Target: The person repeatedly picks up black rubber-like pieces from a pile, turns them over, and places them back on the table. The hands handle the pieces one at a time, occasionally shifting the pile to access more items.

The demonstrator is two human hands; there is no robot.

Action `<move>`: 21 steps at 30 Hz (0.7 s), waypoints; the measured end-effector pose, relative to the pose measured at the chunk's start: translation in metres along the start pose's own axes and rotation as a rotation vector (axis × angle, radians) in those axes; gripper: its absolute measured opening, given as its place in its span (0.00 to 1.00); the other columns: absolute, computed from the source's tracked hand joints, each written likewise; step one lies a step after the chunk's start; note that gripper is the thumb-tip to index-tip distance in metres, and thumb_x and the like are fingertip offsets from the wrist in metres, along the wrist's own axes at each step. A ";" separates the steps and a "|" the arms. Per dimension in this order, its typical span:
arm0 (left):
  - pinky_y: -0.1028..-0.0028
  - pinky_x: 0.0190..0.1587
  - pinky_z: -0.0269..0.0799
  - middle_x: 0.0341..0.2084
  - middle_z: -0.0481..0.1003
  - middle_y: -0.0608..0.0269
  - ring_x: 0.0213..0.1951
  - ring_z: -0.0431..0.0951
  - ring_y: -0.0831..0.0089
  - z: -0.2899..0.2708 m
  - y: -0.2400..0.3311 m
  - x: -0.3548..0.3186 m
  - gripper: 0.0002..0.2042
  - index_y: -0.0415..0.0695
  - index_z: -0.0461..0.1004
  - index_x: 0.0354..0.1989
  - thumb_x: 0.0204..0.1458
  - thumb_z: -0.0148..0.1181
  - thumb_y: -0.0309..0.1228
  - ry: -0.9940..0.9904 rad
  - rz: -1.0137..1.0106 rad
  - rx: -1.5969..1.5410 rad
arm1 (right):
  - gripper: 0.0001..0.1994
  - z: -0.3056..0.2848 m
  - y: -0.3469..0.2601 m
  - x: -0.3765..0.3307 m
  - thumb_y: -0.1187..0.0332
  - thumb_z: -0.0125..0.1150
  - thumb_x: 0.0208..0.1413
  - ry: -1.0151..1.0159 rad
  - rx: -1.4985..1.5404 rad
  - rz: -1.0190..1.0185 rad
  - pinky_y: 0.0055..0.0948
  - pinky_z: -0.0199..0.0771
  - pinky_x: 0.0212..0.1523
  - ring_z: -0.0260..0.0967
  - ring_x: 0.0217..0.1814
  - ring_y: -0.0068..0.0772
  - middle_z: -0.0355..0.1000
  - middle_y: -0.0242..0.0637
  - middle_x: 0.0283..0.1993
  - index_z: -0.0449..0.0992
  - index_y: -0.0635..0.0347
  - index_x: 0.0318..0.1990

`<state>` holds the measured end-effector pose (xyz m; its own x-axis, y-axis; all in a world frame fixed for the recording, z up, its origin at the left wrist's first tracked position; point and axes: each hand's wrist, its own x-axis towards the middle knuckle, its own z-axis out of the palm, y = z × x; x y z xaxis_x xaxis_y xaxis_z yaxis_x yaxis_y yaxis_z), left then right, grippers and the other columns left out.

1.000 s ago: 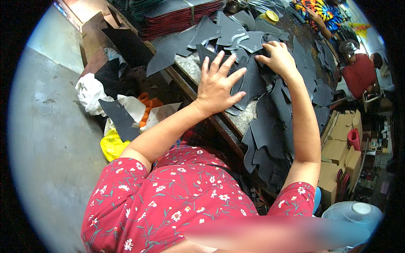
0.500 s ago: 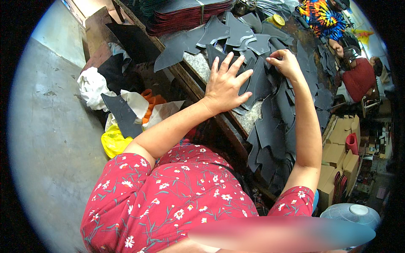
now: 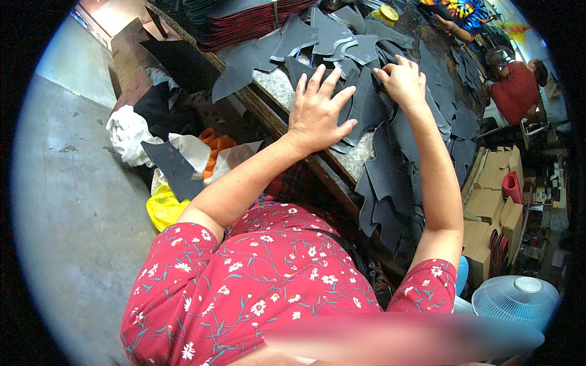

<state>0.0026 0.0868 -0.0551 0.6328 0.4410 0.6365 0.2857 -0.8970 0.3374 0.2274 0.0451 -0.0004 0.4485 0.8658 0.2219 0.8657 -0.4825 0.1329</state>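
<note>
Flat dark grey cut pieces with curved and pointed outlines lie overlapping along the table. My left hand is spread, palm down, over the pieces close to the table's near edge, holding nothing. To its right, my right hand is bent over the heap with its fingers curled in and the fingertips against the dark pieces. Whatever may be between those fingertips is hidden. Several lighter-edged pieces with small pale marks lie just beyond both hands.
A tied stack of red-edged sheets stands at the far left of the table, a yellow round container beyond the pieces. Cloths and a yellow bag lie left. Cardboard boxes and a fan stand right. Two other people are farther off.
My right hand has turned from a raised thumb-and-finger pinch to a lower, curled pose over the pieces. My left hand stays spread. The whole view has shifted slightly.
</note>
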 end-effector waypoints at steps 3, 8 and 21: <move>0.46 0.64 0.50 0.62 0.60 0.51 0.66 0.55 0.49 0.000 0.001 0.000 0.30 0.55 0.72 0.55 0.41 0.66 0.49 -0.002 -0.011 0.007 | 0.18 0.005 0.003 0.001 0.49 0.66 0.49 0.092 0.111 -0.019 0.52 0.63 0.58 0.64 0.62 0.40 0.71 0.39 0.55 0.82 0.53 0.38; 0.47 0.65 0.49 0.63 0.59 0.51 0.66 0.55 0.49 0.000 0.001 -0.001 0.30 0.55 0.72 0.55 0.41 0.66 0.49 -0.025 -0.021 0.021 | 0.17 0.003 0.040 0.021 0.57 0.71 0.45 0.105 0.824 0.201 0.30 0.71 0.43 0.74 0.39 0.32 0.77 0.38 0.35 0.80 0.62 0.36; 0.52 0.64 0.49 0.60 0.61 0.45 0.64 0.56 0.49 -0.022 -0.013 0.018 0.33 0.43 0.68 0.58 0.54 0.52 0.58 0.102 0.091 -0.191 | 0.10 -0.044 0.079 -0.086 0.69 0.65 0.54 0.409 1.339 0.371 0.20 0.67 0.35 0.65 0.35 0.16 0.71 0.27 0.36 0.75 0.59 0.42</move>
<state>-0.0053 0.1068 -0.0326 0.5712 0.3681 0.7336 0.0831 -0.9151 0.3945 0.2473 -0.0732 0.0335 0.7935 0.5128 0.3276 0.3731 0.0153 -0.9277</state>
